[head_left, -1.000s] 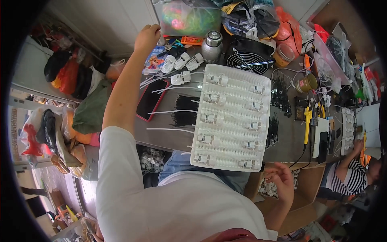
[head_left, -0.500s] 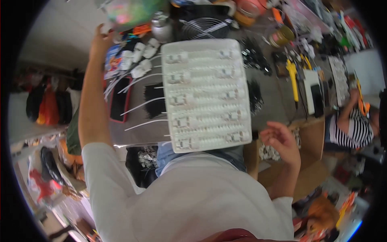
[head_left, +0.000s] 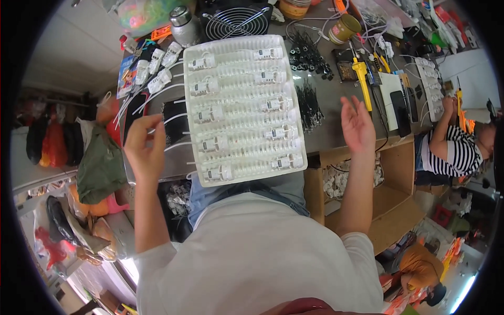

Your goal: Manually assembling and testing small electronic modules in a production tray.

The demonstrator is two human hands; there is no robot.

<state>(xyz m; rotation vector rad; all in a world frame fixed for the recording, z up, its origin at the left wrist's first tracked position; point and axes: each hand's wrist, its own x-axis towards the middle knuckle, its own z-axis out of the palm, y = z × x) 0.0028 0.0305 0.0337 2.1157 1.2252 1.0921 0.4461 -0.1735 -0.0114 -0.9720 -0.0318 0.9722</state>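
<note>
A white ribbed plastic tray (head_left: 251,176) leans across the table's near edge in front of me. White plug-like pieces (head_left: 210,113) sit in its compartments along both sides, and white cables (head_left: 177,119) stick out past its left edge. My left hand (head_left: 145,149) hovers left of the tray, fingers loosely bent and apart, with nothing visible in them. On the other side my right hand (head_left: 358,126) is raised, palm turned up and fingers spread, clear of the tray. More white cabled pieces (head_left: 159,80) lie beyond my left hand.
Black cable ties (head_left: 310,107) and small black parts (head_left: 312,58) lie right of the tray. Farther right is a yellow soldering iron (head_left: 361,79). A cardboard box (head_left: 391,210) stands below the table edge. A fan (head_left: 236,23) and steel flask (head_left: 184,26) stand behind. A co-worker (head_left: 454,152) sits at right.
My left hand has drawn back from the far left of the table to beside the tray. My right hand has risen and turned palm up. The whole view has shifted slightly.
</note>
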